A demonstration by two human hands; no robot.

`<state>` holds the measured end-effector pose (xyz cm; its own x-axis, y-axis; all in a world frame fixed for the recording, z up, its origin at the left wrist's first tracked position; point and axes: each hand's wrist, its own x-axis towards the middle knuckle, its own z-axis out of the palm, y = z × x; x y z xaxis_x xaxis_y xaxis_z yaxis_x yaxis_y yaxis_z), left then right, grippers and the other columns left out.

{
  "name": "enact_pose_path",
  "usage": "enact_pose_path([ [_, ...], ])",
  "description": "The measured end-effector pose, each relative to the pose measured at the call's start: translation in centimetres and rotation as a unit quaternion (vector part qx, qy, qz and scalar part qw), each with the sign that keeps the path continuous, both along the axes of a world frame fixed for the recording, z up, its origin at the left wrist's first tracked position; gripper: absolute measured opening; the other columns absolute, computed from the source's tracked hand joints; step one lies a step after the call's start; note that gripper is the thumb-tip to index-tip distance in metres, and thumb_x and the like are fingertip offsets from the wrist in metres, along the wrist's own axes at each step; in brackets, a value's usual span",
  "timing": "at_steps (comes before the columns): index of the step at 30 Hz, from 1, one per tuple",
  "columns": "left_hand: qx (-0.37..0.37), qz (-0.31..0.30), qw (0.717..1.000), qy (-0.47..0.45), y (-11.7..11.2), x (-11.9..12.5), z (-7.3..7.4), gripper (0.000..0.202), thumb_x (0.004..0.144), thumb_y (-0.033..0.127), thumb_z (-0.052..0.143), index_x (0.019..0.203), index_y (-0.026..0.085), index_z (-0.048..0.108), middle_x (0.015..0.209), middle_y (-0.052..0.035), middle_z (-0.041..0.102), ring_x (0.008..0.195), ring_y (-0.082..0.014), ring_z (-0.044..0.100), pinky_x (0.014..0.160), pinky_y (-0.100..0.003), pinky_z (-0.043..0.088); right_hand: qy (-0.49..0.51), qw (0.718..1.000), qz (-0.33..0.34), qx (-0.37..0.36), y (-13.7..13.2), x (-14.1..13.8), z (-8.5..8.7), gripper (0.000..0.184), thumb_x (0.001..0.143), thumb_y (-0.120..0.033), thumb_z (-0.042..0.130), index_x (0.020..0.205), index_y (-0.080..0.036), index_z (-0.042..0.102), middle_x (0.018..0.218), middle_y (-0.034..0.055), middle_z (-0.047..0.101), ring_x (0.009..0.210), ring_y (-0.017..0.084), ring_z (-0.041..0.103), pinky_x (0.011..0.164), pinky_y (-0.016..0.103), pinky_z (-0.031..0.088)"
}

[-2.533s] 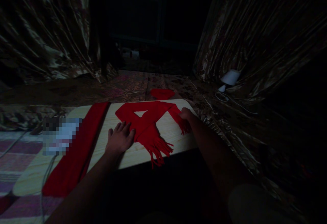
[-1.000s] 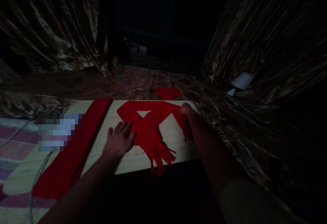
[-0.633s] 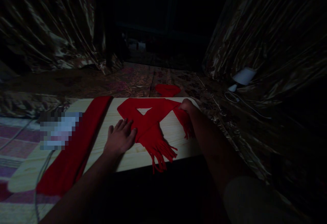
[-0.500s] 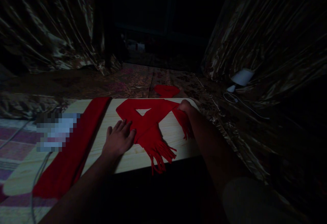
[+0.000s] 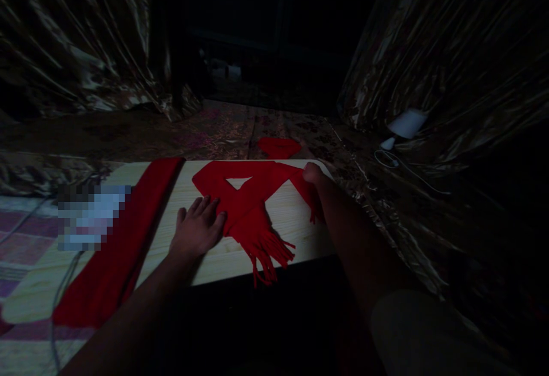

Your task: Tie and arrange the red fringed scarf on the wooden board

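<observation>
Lays left hand (image 5: 196, 232) flat and spread against red scarf (image 5: 246, 207); with right hand (image 5: 312, 172), in poor light, apparently clamps its end near far right corner of worktop (image 5: 295, 227).

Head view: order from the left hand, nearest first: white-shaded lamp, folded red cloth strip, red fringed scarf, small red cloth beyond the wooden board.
1. Red fringed scarf: touching the left hand, on its right.
2. Folded red cloth strip: left of the hand.
3. Small red cloth: beyond the wooden board.
4. White-shaded lamp: far right.
</observation>
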<state>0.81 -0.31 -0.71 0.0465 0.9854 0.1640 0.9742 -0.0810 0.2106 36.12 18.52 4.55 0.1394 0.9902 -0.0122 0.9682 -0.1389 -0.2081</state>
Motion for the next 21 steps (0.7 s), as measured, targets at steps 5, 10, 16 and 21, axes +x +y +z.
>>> enact_pose_path([
  [5,-0.001,-0.004,1.0,0.003,0.0,-0.1,-0.1,0.066,0.099,0.053,0.026,0.151,0.018,0.047,0.159,-0.0141,0.04,0.149,-0.0344,0.033,0.114,-0.061,0.027,-0.036,0.999,-0.013,-0.029,-0.9,-0.7,-0.4,0.039,0.092,-0.015,0.059,0.13,-0.007,0.063,0.128,0.0228,0.067,0.119,0.029,0.065,0.098,0.031,0.049],
  [10,0.0,-0.004,1.0,0.005,0.0,-0.1,-0.1,0.066,0.099,0.053,0.027,0.152,0.018,0.046,0.16,-0.0135,0.039,0.149,-0.0339,0.032,0.114,-0.06,0.027,-0.086,0.995,-0.03,0.035,-1.8,-0.9,-0.2,0.039,0.091,-0.019,0.057,0.127,-0.004,0.063,0.123,0.0271,0.066,0.116,0.034,0.065,0.095,0.038,0.051],
  [16,-0.004,0.002,1.0,-0.002,0.0,-0.1,-0.1,0.067,0.1,0.056,0.025,0.151,0.019,0.046,0.16,-0.0127,0.039,0.149,-0.0339,0.031,0.114,-0.06,0.027,-0.081,0.993,0.044,0.078,-4.6,-1.6,-0.3,0.034,0.099,-0.021,0.042,0.119,-0.012,0.068,0.119,0.0207,0.068,0.111,0.027,0.066,0.097,0.033,0.048],
  [21,-0.001,-0.004,1.0,0.007,0.1,-0.2,-0.2,0.067,0.1,0.054,0.024,0.152,0.018,0.045,0.16,-0.0141,0.039,0.149,-0.0347,0.032,0.113,-0.061,0.028,-0.095,0.967,0.224,0.073,-6.3,-1.0,-2.3,0.043,0.1,-0.014,0.035,0.131,-0.011,0.065,0.134,0.0161,0.064,0.127,0.022,0.056,0.113,0.03,0.037],
])
